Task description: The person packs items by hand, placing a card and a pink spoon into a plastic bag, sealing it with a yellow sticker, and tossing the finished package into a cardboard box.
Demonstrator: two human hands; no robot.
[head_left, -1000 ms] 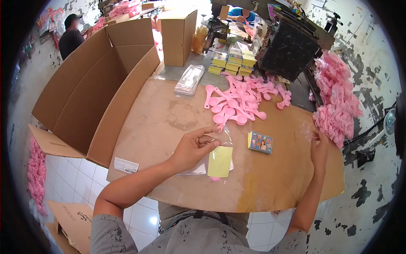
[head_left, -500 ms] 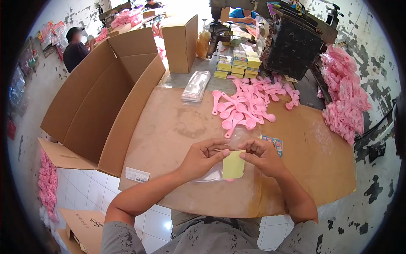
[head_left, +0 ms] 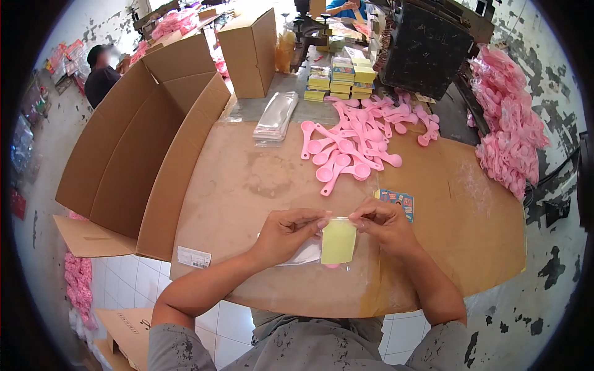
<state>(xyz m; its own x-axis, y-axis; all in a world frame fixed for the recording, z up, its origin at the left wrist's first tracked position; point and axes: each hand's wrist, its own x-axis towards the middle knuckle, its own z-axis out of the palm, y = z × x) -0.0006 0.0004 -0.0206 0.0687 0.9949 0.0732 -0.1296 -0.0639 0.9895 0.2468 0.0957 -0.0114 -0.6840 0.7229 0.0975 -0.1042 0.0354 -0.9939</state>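
My left hand (head_left: 286,234) and my right hand (head_left: 385,227) pinch the two top corners of a small clear plastic bag (head_left: 347,268), fingers closed. Inside it a plain yellow card (head_left: 338,242) hangs upright, facing me. A bit of pink plastic (head_left: 333,266) peeks out under the card; the rest is hidden. Beside my left hand, more clear plastic bags (head_left: 305,254) lie on the cardboard-covered table. Just beyond my right hand is a small stack of printed cards (head_left: 399,203). A loose pile of pink measuring spoons (head_left: 343,148) lies farther back.
A large open carton (head_left: 133,148) stands on the left, near a stack of clear bags (head_left: 275,117). Card stacks (head_left: 342,77) and a dark machine (head_left: 427,49) are at the back. Bagged pink spoons (head_left: 504,123) heap up on the right. A person (head_left: 101,80) is at far left.
Both hands have moved from the card's top edge to the bag's top corners, a little farther apart. The card now sits slightly lower within the bag. The view has tilted down slightly.
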